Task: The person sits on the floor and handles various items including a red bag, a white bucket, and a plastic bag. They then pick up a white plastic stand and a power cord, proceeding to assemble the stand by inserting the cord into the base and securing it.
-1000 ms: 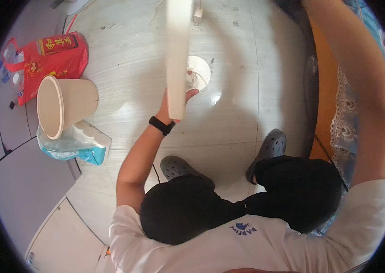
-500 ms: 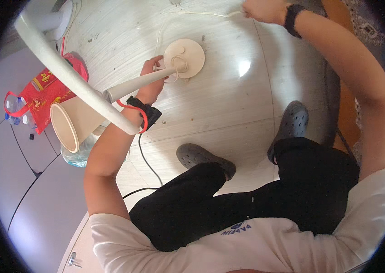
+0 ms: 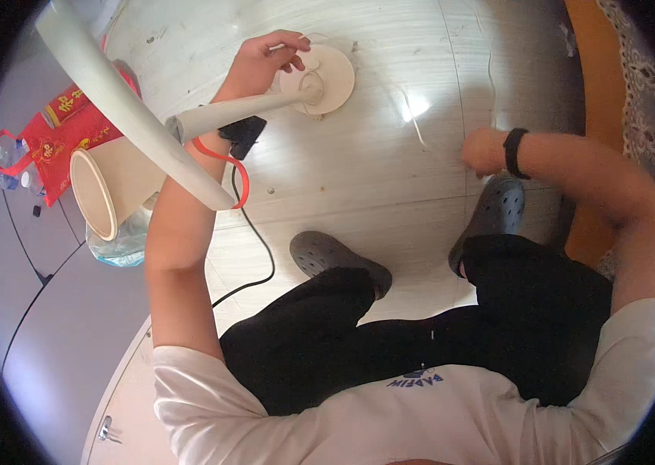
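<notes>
A white stand (image 3: 250,112) with a round cream base (image 3: 335,85) and a long curved white top bar (image 3: 110,89) tilts across the left side. At the edge of that base is my left hand (image 3: 265,60), its fingers loosely bent and apart. Farther right, over the floor, my right hand (image 3: 486,151) is closed on a thin white cord (image 3: 491,74) that trails away from it to the far edge. A loose length of white cord (image 3: 414,116) shows left of that hand. A red strap (image 3: 242,174) hangs by the bar, across my left forearm.
A red bag (image 3: 72,143) with bottles beside it lies at the left. Near it stand a cream tub (image 3: 95,194) and a clear bluish plastic bag (image 3: 120,248). A black cable (image 3: 269,260) crosses the floor. Lace-edged cloth (image 3: 641,116) hangs at the right, above an orange-brown panel (image 3: 598,101).
My right hand has come nearer to me from the far right with the cord. My left hand has moved from behind the pole to the far-left edge of the base.
</notes>
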A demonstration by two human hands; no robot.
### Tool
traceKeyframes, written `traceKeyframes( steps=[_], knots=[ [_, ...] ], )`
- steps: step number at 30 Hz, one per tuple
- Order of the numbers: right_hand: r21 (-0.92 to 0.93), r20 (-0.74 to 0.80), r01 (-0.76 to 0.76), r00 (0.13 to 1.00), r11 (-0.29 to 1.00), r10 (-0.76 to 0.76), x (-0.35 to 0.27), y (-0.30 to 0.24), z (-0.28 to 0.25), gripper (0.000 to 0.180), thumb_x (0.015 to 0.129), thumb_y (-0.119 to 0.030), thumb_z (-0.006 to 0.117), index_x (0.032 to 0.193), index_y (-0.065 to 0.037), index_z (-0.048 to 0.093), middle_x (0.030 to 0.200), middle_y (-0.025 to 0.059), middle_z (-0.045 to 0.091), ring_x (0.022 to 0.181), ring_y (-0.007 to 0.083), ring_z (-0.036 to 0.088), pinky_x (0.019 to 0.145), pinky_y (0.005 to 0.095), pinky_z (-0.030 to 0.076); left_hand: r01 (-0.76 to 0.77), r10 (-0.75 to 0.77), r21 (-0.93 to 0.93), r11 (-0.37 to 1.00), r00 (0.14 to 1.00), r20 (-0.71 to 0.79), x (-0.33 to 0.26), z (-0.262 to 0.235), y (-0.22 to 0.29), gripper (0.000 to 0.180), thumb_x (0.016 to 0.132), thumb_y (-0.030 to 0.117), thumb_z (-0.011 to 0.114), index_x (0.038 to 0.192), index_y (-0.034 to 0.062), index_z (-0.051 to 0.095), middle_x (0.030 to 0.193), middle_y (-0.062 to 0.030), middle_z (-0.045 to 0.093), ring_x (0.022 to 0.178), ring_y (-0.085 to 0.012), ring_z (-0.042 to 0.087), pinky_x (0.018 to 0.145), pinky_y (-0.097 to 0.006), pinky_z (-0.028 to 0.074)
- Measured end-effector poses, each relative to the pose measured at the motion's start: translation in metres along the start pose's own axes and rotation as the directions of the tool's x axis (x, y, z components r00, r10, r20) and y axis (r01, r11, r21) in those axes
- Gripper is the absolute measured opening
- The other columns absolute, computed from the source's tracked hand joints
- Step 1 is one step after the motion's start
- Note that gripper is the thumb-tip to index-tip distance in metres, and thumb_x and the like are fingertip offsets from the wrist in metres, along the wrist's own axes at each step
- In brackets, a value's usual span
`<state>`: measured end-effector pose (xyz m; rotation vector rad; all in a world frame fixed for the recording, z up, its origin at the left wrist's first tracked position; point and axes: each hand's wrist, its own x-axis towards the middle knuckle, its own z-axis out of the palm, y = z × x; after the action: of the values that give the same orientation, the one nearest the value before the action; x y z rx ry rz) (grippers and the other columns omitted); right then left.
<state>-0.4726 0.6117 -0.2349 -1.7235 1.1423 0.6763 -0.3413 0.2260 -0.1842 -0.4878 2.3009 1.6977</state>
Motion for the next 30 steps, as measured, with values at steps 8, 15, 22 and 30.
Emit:
traceKeyframes(
  steps=[8, 15, 22, 30],
  knots=[
    [0.359, -0.319, -0.058, 0.93, 0.931, 0.181, 0.028, 0.024, -0.029, 0.012, 0.086, -0.006, 0.056, 0.088, -0.002, 0.067, 0.081, 0.0197, 0.066, 0.079, 0.0345, 0.065, 0.074, 0.0467, 0.052, 0.054, -0.143, -0.511, 0.858, 0.98, -0.136, -0.038, 0.007, -0.013, 0.061, 0.099, 0.022, 0.054, 0.151, 0.0034, 0.028, 0.145, -0.0171, 0.049, 0.122, -0.0304, 0.057, 0.106, -0.04, 0.041],
    [0.49, -0.824, -0.371, 0.098, 0.789, 0.558, 0.046, 0.123, -0.139, 0.021, 0.087, -0.011, 0.056, 0.103, -0.001, 0.064, 0.096, 0.0183, 0.068, 0.087, 0.0345, 0.068, 0.081, 0.0461, 0.054, -0.011, -0.263, -0.6, 0.8, 0.892, -0.367, -0.067, 0.032, -0.038, 0.066, 0.099, 0.02, 0.053, 0.151, -0.004, 0.02, 0.143, -0.0241, 0.049, 0.127, -0.0299, 0.054, 0.109, -0.036, 0.038],
    [0.411, -0.549, -0.514, 0.52, 0.753, 0.654, 0.063, 0.127, -0.148, 0.026, 0.088, -0.011, 0.056, 0.108, 0.0, 0.067, 0.112, 0.0193, 0.069, 0.103, 0.034, 0.068, 0.087, 0.0437, 0.055, 0.104, -0.088, -0.479, 0.872, 0.995, 0.054, -0.071, 0.007, -0.013, 0.048, 0.099, 0.026, 0.057, 0.133, -0.0083, 0.053, 0.119, -0.0141, 0.065, 0.108, -0.0166, 0.059, 0.095, -0.032, 0.046],
    [0.498, -0.312, -0.27, 0.831, 0.824, 0.461, -0.015, 0.053, -0.159, 0.024, 0.082, -0.005, 0.052, 0.095, 0.006, 0.068, 0.084, 0.0262, 0.068, 0.075, 0.0374, 0.069, 0.068, 0.0458, 0.055, 0.093, -0.092, -0.002, 0.996, 0.979, -0.182, -0.05, 0.013, 0.002, 0.035, 0.099, 0.024, 0.059, 0.123, -0.0005, 0.066, 0.085, 0.0016, 0.061, 0.075, -0.0076, 0.053, 0.066, -0.023, 0.045]
  ],
)
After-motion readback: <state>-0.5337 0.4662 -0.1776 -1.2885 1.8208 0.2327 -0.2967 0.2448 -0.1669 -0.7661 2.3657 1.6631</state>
